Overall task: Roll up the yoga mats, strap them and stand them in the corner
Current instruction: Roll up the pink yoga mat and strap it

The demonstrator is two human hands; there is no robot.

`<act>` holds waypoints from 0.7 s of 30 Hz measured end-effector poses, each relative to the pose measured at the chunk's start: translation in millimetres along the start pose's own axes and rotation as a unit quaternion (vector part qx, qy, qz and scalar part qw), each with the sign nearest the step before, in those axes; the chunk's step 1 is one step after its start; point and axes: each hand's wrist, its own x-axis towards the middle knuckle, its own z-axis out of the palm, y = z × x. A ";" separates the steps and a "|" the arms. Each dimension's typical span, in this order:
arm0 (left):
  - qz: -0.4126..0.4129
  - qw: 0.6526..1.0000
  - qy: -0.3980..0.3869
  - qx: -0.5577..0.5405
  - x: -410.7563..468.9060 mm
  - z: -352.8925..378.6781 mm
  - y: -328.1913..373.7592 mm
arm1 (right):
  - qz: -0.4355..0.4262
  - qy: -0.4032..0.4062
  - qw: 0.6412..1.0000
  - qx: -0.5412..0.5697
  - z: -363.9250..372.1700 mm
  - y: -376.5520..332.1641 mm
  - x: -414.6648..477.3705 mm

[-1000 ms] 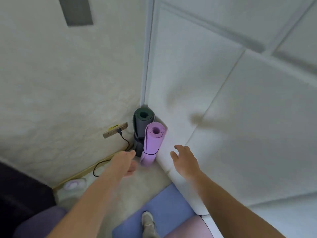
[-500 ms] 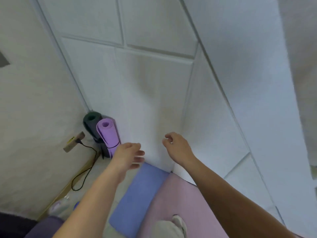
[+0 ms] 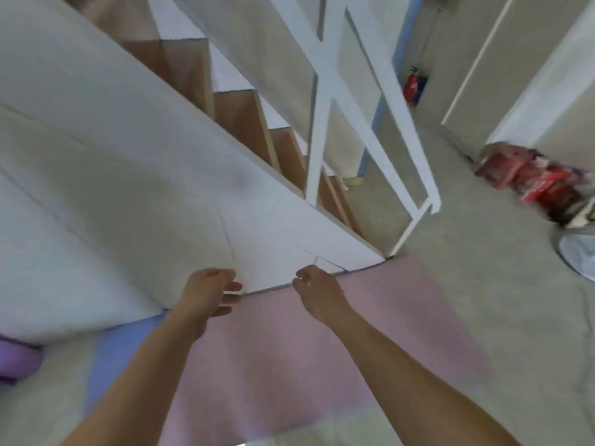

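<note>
This looks like the inside of a home. A staircase [image 3: 238, 117] with brown wooden steps goes up next to a white wall, and it has a white railing [image 3: 317, 140]. The floor [image 3: 483, 300] is soft grey carpet. A pink mat [image 3: 273, 365] and a blue mat [image 3: 109, 358] lie flat on it, side by side. A red fire extinguisher [image 3: 410, 86] stands far off by a wall. A blurry red heap [image 3: 531, 178] sits on the carpet near tall white panels that look like doors

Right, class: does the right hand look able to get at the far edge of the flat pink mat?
Probably yes. The right hand is empty and hangs just over the far edge of the pink mat, beside the white stair panel; nothing lies between them.
</note>
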 end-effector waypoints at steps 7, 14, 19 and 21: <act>-0.047 0.988 -0.118 0.090 -33.7 243.5 18.7 | 0.151 0.093 0.983 0.054 -160.4 194.8 -51.8; -0.026 0.957 -0.229 0.177 -41.8 405.2 12.7 | 0.244 0.143 0.958 0.059 -235.3 315.7 -83.4; -0.037 0.933 -0.269 0.236 -13.3 525.2 -9.7 | 0.300 0.136 0.942 0.069 -262.4 424.6 -59.8; -0.034 0.920 -0.279 0.275 0.0 580.0 -15.4 | 0.316 0.119 0.938 0.080 -275.6 473.0 -37.3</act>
